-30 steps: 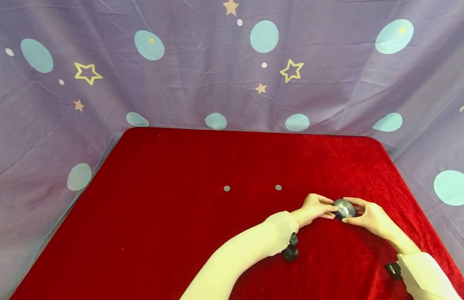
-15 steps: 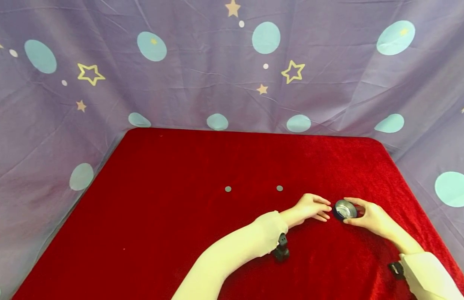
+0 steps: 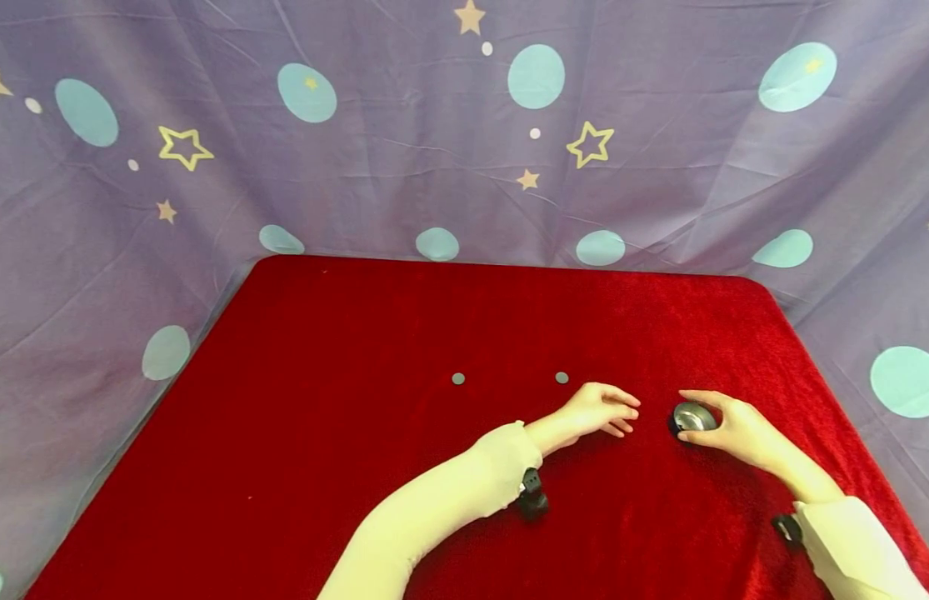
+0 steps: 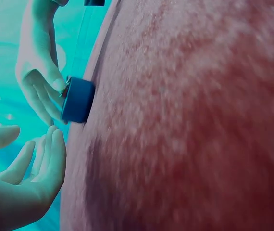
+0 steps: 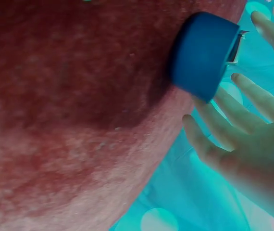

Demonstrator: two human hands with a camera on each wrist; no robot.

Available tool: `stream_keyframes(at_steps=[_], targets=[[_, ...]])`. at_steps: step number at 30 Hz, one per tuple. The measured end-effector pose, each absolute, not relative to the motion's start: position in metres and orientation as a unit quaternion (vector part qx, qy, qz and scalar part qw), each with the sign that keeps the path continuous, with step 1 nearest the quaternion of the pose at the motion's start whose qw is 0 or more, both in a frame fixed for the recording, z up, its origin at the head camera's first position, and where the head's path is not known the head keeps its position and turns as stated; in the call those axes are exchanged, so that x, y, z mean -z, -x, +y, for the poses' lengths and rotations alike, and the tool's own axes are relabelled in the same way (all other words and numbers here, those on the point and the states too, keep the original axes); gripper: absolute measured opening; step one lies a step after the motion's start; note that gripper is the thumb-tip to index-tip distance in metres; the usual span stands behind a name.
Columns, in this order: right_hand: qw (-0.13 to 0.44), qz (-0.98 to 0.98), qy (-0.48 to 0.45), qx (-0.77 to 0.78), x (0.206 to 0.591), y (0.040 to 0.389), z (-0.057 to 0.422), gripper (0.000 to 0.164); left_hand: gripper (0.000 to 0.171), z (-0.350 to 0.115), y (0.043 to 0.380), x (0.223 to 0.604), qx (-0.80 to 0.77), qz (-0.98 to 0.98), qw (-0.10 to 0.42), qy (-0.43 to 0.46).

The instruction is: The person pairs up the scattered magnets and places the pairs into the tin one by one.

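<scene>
A small round dish [image 3: 692,417] stands on the red cloth at the right of the head view, its top shiny and silvery. Both wrist views show its blue side, and in the right wrist view a bit of metal juts from the top of the blue dish [image 5: 202,55]. My right hand [image 3: 745,433] arches over it from the right, thumb and fingers spread around the rim. In the right wrist view the fingers [image 5: 259,98] look fairly straight. My left hand [image 3: 595,410] hovers to the left, apart from the dish, fingers loosely bent and holding nothing.
Red velvety cloth [image 3: 359,333] covers the table. Two small grey discs [image 3: 458,378] lie near its middle. A purple patterned curtain [image 3: 404,125] encloses the back and sides.
My left hand has let go of the dish and drawn away to the left. My right hand's fingers have spread wider above the rim, and the silvery top looks different.
</scene>
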State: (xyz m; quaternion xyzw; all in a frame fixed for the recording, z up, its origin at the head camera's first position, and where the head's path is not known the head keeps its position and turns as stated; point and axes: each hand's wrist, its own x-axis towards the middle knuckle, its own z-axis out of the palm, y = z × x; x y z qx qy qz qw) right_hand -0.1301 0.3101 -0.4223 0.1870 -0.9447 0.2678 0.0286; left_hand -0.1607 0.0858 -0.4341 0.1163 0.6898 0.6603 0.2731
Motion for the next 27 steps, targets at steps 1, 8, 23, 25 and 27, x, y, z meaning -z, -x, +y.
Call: stream_keyframes(at_steps=[1, 8, 23, 25, 27], targets=[[0.028, -0.945, -0.187, -0.268, 0.421, 0.131, 0.309, 0.056, 0.024, 0.082, 0.161, 0.433, -0.657, 0.694, 0.27, -0.119], [0.004, -0.945, -0.182, -0.272, 0.411, 0.133, 0.3, 0.055, 0.025, 0.052, 0.166, 0.427, -0.634, 0.722, 0.239, -0.141], [0.004, -0.933, -0.211, -0.292, 0.404, 0.149, 0.272, 0.051, 0.028, -0.016, 0.172, 0.406, -0.616, 0.743, 0.183, -0.187], [0.008, -0.93, -0.218, -0.296, 0.404, 0.152, 0.267, 0.05, 0.028, -0.023, 0.176, 0.412, -0.606, 0.752, 0.166, -0.196], [0.011, -0.927, -0.225, -0.301, 0.405, 0.154, 0.262, 0.049, 0.028, -0.031, 0.178, 0.414, -0.59, 0.767, 0.146, -0.204]])
